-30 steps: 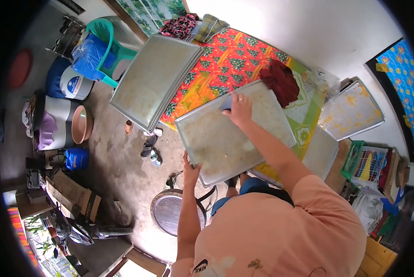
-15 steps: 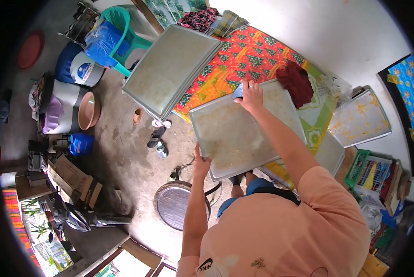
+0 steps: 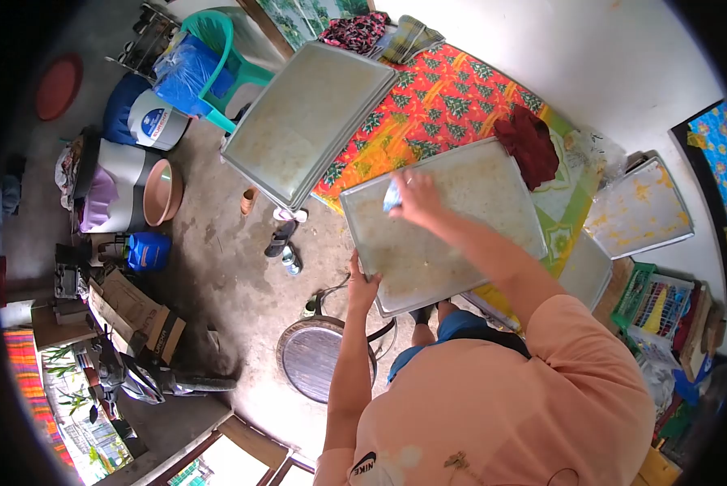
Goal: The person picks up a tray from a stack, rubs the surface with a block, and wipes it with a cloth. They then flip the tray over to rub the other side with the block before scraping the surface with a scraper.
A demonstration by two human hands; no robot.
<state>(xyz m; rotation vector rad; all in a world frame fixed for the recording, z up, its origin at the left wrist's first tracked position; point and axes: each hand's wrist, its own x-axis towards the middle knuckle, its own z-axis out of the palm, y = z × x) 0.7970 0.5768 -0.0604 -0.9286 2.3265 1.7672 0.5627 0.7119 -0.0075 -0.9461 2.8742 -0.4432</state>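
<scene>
A large metal tray (image 3: 452, 235) with a raised rim lies in front of me, over the edge of the cloth-covered table (image 3: 444, 105). My left hand (image 3: 363, 285) grips the tray's left edge near the front corner. My right hand (image 3: 417, 197), slightly blurred, is closed on a small blue-and-white cloth (image 3: 392, 196) and presses it on the tray's surface near the far left corner. Beyond the tray's far right corner lies a dark red cloth (image 3: 528, 147). A stack of similar trays (image 3: 311, 121) rests to the left on the table.
A round stool (image 3: 319, 360) stands at my left, with slippers (image 3: 281, 239) on the floor beyond it. A green chair (image 3: 217, 69) is at the far left. Another tray (image 3: 643, 206) with yellow marks leans at the right, near a green basket (image 3: 632, 296).
My right hand has moved left and towards me across the tray with the cloth. My left hand stays on the tray's edge. The whole view has shifted slightly.
</scene>
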